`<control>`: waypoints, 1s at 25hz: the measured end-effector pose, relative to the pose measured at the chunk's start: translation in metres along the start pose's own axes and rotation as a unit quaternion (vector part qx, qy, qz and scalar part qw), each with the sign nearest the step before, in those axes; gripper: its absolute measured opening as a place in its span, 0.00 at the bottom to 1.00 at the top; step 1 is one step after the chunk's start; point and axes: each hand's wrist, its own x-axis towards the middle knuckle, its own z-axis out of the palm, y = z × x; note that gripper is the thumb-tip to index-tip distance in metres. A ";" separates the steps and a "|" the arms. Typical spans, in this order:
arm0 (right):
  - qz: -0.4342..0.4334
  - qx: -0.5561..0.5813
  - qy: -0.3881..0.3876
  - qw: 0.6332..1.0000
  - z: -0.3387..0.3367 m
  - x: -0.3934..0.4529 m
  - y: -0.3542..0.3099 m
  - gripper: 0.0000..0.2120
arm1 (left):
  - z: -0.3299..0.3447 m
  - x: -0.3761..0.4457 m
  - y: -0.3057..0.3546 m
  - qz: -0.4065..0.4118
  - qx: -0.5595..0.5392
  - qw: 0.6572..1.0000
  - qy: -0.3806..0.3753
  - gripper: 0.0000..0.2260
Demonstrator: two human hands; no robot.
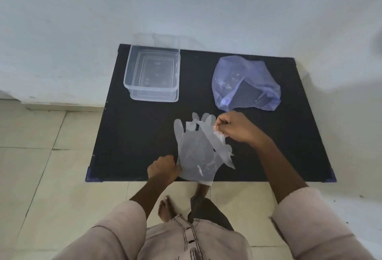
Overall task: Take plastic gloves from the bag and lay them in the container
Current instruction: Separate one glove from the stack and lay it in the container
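Note:
Clear plastic gloves (196,148) are stretched out above the front of a black table (134,135). My left hand (163,168) pinches their cuff edge near the table's front. My right hand (235,127) pinches the finger end, just below the bag. The bluish plastic bag (246,81) lies open and crumpled at the back right. A clear rectangular container (153,73) stands at the back left, with nothing visible inside it.
The table stands against a pale wall on a tiled floor (31,156). My bare feet (165,210) show under the table's front edge, between my sleeves.

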 end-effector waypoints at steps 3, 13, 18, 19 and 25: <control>-0.025 -0.079 -0.038 0.996 -0.030 -0.003 -0.015 0.07 | -0.026 -0.007 0.011 0.031 -0.048 0.997 0.045 0.18; -0.080 -0.169 -0.110 0.976 -0.114 -0.021 -0.058 0.07 | -0.164 -0.020 0.132 0.383 -0.216 0.895 -0.078 0.19; -0.077 0.098 0.094 0.988 -0.150 -0.042 -0.016 0.15 | -0.179 -0.025 0.153 0.354 -0.356 0.861 -0.083 0.09; -0.059 0.193 0.110 0.973 -0.151 -0.049 0.002 0.22 | -0.183 -0.025 0.155 0.344 -0.385 0.854 -0.071 0.09; -0.058 0.412 0.043 0.908 -0.106 -0.041 0.049 0.25 | -0.194 -0.019 0.165 0.296 -0.467 0.832 -0.035 0.09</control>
